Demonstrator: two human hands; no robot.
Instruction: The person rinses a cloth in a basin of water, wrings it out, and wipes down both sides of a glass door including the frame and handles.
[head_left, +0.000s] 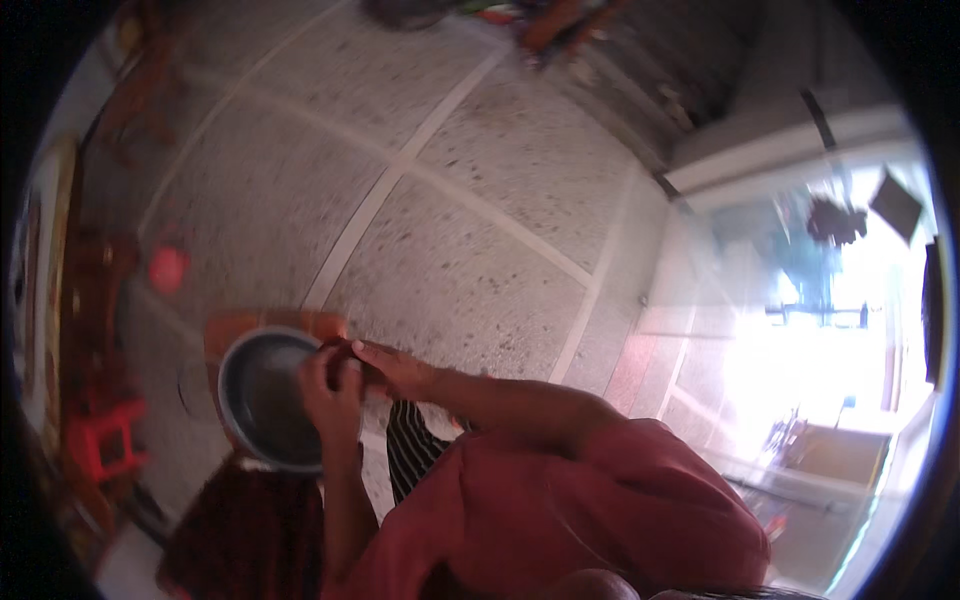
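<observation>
A round grey basin (238, 416) rests on a reddish-orange stand (231, 328) in front of me, at the lower left. Its inside is dull grey, and I cannot tell whether it holds liquid. Over the basin's right rim, my left hand (330, 386) has its fingers bent around a small dark reddish object (339, 349). My right hand (397, 369) meets it from the right, its thumb and fingers also on that object. Blur and the fingers hide most of the object, so its kind is unclear.
Speckled terrazzo floor (480, 225) with pale strips spreads ahead. A red plastic stool (112, 442) and dark wooden furniture (97, 300) line the left. A pink object (169, 266) lies near them. Dark red cloth (247, 525) is beside my left arm. Glass panels (697, 330) stand at right.
</observation>
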